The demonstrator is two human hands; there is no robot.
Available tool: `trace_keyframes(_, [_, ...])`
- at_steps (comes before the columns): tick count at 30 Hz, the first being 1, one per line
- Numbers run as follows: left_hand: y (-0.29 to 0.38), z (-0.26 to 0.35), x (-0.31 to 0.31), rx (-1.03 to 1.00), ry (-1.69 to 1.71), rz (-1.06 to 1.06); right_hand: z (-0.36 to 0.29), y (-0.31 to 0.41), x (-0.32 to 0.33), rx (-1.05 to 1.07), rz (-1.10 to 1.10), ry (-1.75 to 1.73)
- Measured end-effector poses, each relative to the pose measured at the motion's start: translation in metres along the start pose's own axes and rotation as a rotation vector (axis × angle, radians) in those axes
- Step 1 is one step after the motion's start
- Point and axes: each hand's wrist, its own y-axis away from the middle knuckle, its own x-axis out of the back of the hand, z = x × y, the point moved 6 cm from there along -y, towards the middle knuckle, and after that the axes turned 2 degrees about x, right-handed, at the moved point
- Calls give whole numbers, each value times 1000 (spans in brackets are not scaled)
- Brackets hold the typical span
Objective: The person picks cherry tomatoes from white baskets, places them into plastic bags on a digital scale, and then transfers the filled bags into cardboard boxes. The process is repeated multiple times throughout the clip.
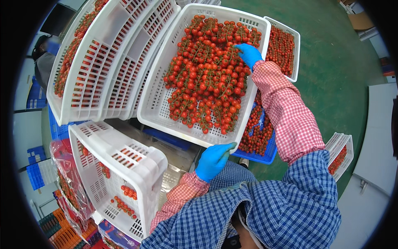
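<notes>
A white plastic crate (155, 102) lies before me, with several bunches of red cherry tomatoes on the vine (205, 81) piled inside. My left hand (214, 162), in a blue glove, grips the crate's near right corner, thumb along the rim. Over the crate's right side reaches my right hand (249, 55), also blue-gloved. Its fingertips touch the tomato stems near the right wall; whether they pinch a stem is hidden. Bare perforated floor shows along the left and near sides of this crate.
Stacked white crates of tomatoes (84, 71) rise at the left. A tilted white crate (149, 180) holds a few bunches at lower left. To the right are a blue crate (270, 152) and another white crate (297, 53), both with tomatoes. A person (43, 62) is at far left.
</notes>
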Motion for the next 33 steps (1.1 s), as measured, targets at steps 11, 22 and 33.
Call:
trace_keyframes(11, [-54,-28,-3,-2,40,-151,-66,-72,-91,390,-254,475])
trace_keyframes(22, [-53,-30,25,44,-32,19,-67,-72,-94,581,-314,550])
trace_keyframes(33, [-25,-29,24,84,-1,2,-106,-135,-105,396,-128,273])
